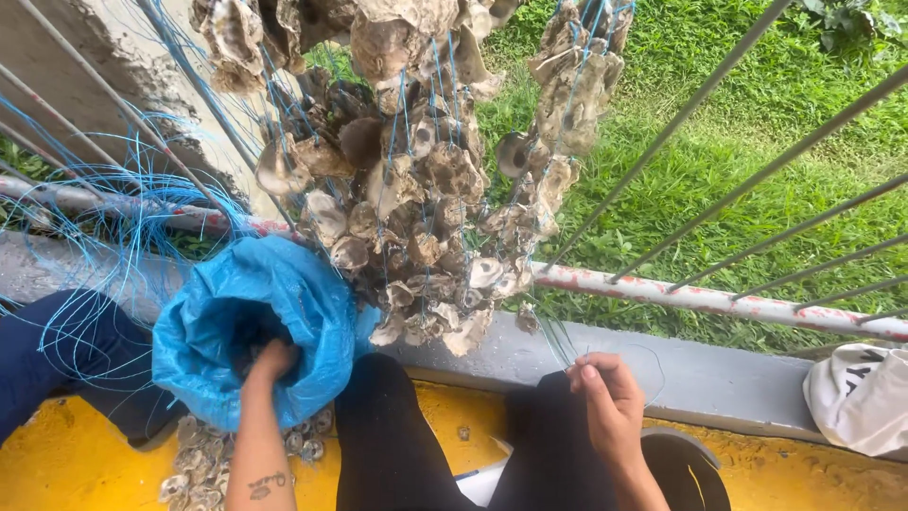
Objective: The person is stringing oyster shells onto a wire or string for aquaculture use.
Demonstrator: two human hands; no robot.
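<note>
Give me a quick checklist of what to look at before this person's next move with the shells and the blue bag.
1. Left hand inside the mouth of the blue bag: ok, fingers hidden, so whether it holds a shell: cannot tell.
2. Right hand pinching a thin line: ok.
3. Bag mouth open and rolled back: ok.
4. Strung shells hanging on blue strings from the railing: ok.
5. Loose shells on the yellow floor beside the bag: ok.
6. Loose blue strings free of tangles: not ok.

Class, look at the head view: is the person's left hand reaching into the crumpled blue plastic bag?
Yes: the left hand is sunk into the open mouth of the crumpled blue plastic bag.
</note>
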